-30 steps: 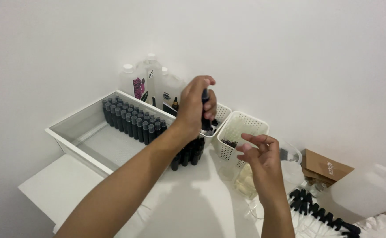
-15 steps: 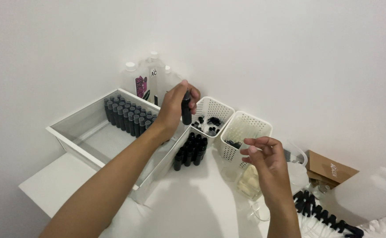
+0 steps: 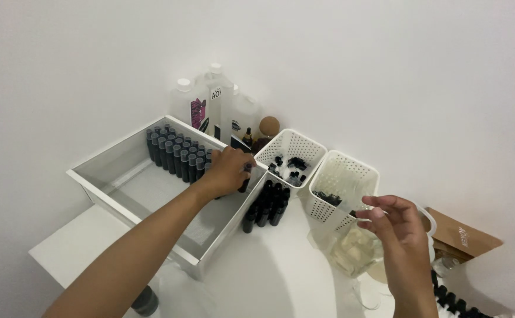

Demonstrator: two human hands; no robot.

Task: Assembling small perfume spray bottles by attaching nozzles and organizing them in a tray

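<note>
My left hand (image 3: 229,171) reaches into a large white tray (image 3: 107,185) and is closed on a small dark bottle (image 3: 246,178), held low beside the rows of dark bottles (image 3: 175,154) standing at the tray's far end. My right hand (image 3: 394,227) hovers over the table in front of the right-hand white basket (image 3: 351,174). Its fingers are loosely spread and I see nothing in them. A cluster of dark bottles (image 3: 266,205) stands on the table between the tray and the baskets.
A second white basket (image 3: 293,147) holds small black caps. Large clear bottles (image 3: 216,103) stand against the wall. A clear container of pale pieces (image 3: 354,250), a cardboard box (image 3: 463,235) and more dark bottles (image 3: 452,297) lie to the right.
My left hand has carried the dark bottle from above the baskets down and left into the tray. My right hand has stayed by the right basket.
</note>
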